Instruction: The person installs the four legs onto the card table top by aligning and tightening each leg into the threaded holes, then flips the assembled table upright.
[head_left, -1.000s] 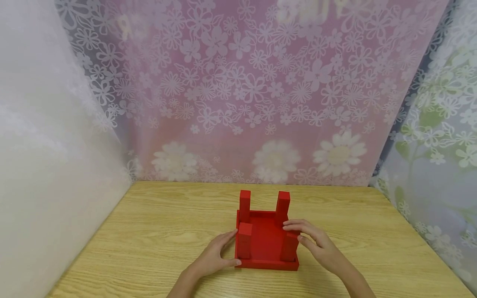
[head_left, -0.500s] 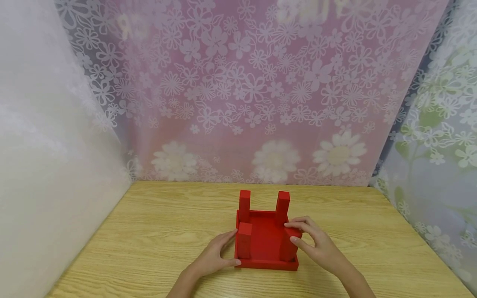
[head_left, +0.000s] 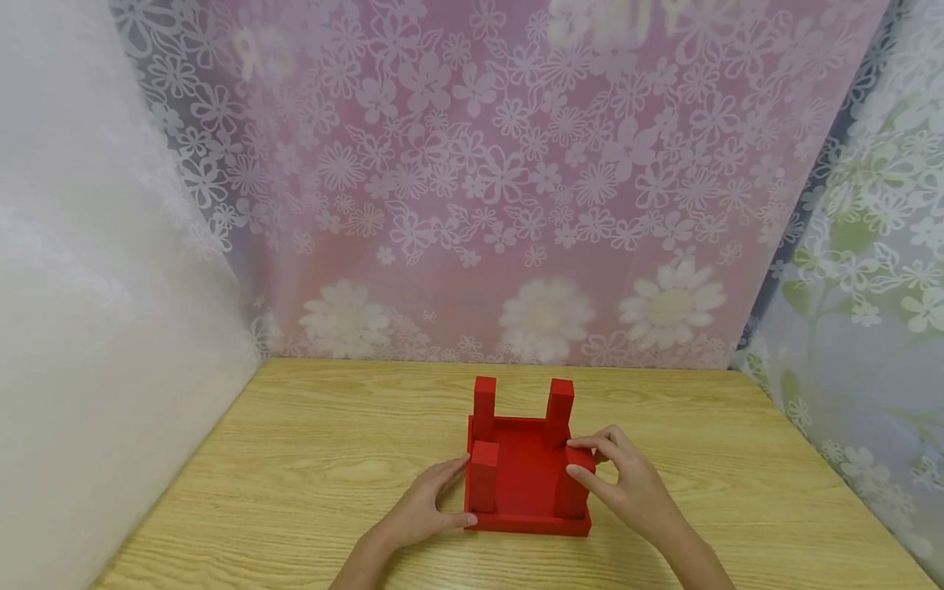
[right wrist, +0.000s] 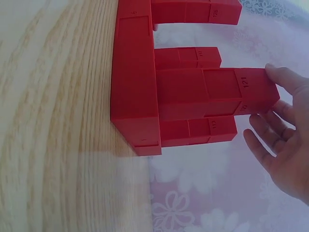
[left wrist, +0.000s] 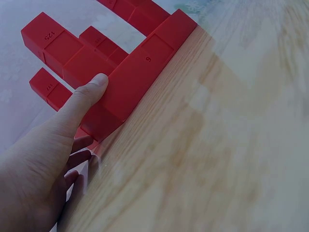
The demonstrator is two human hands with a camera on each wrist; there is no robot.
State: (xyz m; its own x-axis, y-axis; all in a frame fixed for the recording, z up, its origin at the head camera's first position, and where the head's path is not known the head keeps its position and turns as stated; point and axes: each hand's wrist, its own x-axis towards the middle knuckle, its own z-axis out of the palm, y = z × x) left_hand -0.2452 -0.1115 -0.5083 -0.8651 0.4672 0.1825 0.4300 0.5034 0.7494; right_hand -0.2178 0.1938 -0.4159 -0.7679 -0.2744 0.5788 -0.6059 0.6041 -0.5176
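A red square tray-like base [head_left: 527, 523] with a raised rim sits on the wooden table. Several red rectangular posts stand upright in its corners, with numbers moulded on them. At the base's left near corner my left hand [head_left: 416, 508] holds on, its thumb on the front rim and its fingers along the left side. My right hand [head_left: 630, 483] pinches the top of the near right post [right wrist: 222, 89] between thumb and fingertips. In the left wrist view, the left thumb [left wrist: 99, 81] presses the rim beside the near left post [left wrist: 48, 38].
The wood-grain table [head_left: 317, 459] extends around the base on every side. A pink floral curtain [head_left: 472, 205] hangs behind it, a whitish sheet [head_left: 111, 287] on the left and another floral sheet [head_left: 870, 287] on the right.
My right thumb has moved from the post's outer side onto its near face, and the index finger has shifted slightly right. The left hand and base look unmoved.
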